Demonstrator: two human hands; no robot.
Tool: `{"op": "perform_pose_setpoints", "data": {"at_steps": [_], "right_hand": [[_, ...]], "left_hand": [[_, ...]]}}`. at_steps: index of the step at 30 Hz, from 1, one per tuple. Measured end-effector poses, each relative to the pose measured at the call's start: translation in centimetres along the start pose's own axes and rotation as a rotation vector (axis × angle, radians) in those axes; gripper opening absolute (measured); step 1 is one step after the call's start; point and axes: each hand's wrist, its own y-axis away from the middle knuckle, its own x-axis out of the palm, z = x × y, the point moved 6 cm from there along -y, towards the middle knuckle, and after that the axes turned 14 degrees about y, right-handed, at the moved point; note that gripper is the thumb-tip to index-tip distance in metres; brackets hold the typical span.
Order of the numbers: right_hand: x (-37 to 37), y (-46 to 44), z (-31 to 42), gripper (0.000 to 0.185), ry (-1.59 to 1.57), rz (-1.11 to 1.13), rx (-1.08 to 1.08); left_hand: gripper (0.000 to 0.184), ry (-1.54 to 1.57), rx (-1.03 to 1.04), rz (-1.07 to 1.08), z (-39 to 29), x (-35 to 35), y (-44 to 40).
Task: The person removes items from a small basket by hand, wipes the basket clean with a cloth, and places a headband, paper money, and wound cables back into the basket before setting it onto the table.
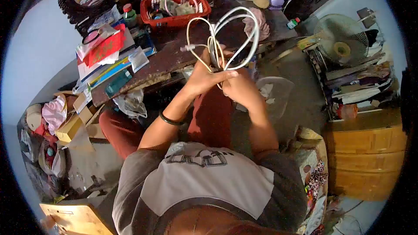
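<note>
A white cable (pixel 251 45) is gathered in large loops that stand up above both hands, in front of the dark desk (pixel 170 56). My left hand (pixel 205 77) is closed round the cable's lower left part, its thumb stretched across towards the other hand. My right hand (pixel 238 86) is closed on the bottom of the loops, close against the left. A thinner cream loop with a small connector (pixel 187 48) hangs out to the left. Where the strands cross between the fingers, details are partly hidden.
A red basket (pixel 174 20) of small items stands on the desk beyond the cable. Papers and a red packet (pixel 103 48) lie at the left. A fan (pixel 341 39) stands at the right above a wooden drawer unit (pixel 365 152). A transparent bin (pixel 275 95) is below the desk.
</note>
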Motion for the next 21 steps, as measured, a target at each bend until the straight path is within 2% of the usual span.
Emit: {"op": "perform_pose_setpoints", "data": {"at_steps": [2, 3, 4, 5, 6, 7, 9, 10, 12, 13, 14, 17, 18, 21], "right_hand": [[0.2, 0.3, 1.5, 0.024, 0.169, 0.267, 0.149], [0.0, 0.3, 2.1, 0.024, 0.187, 0.127, 0.060], [0.0, 0.5, 2.5, 0.024, 0.205, -0.015, -0.029], [0.0, 1.0, 2.9, 0.024, 0.222, -0.157, -0.118], [1.3, 1.2, 2.3, 0.029, 0.189, -0.002, -0.056], [1.2, 1.5, 2.5, 0.031, 0.065, -0.062, -0.066], [0.9, 2.0, 2.9, 0.034, -0.184, -0.178, -0.088], [-0.3, 2.0, 3.9, 0.033, -0.263, -0.213, -0.159], [-0.1, 2.7, 3.9, 0.037, -0.330, -0.313, -0.122], [-0.1, 3.1, 3.9, 0.039, -0.361, -0.363, -0.100], [-0.6, 3.4, 4.1, 0.039, -0.319, -0.461, -0.102], [-2.8, 4.1, 3.7, 0.041, -0.175, -0.733, -0.084], [-3.6, 3.9, 4.0, 0.058, -0.109, -0.728, -0.077], [-0.4, 2.6, 3.8, 0.076, -0.397, -0.129, 0.044]], "left_hand": [[0.063, -0.037, 0.013, -0.079, 0.5, -0.2, 0.7], [0.055, -0.014, 0.012, -0.108, 0.7, -0.3, 0.9], [0.035, 0.216, 0.062, -0.179, 0.8, -0.1, 1.1], [0.019, 0.394, 0.005, -0.231, 1.0, -0.6, 1.4], [0.016, 0.488, -0.006, -0.278, 0.9, -1.1, 1.7], [0.013, 0.582, -0.018, -0.325, 0.8, -1.7, 1.8], [0.017, 0.488, -0.072, -0.399, 0.2, -2.7, 2.0], [0.020, 0.481, -0.027, -0.394, -0.5, -2.7, 2.0], [0.026, 0.401, 0.044, -0.357, -1.7, -2.6, 2.0], [0.029, 0.331, 0.066, -0.325, -2.2, -2.3, 2.1], [0.027, 0.454, 0.109, -0.251, -1.5, -2.3, 1.8], [0.029, 0.069, 0.218, -0.295, -4.0, -2.2, 2.5], [0.033, 0.001, 0.241, -0.251, -4.3, -2.2, 2.4], [0.036, 0.141, 0.170, -0.220, -3.4, -0.8, 3.9]]}}
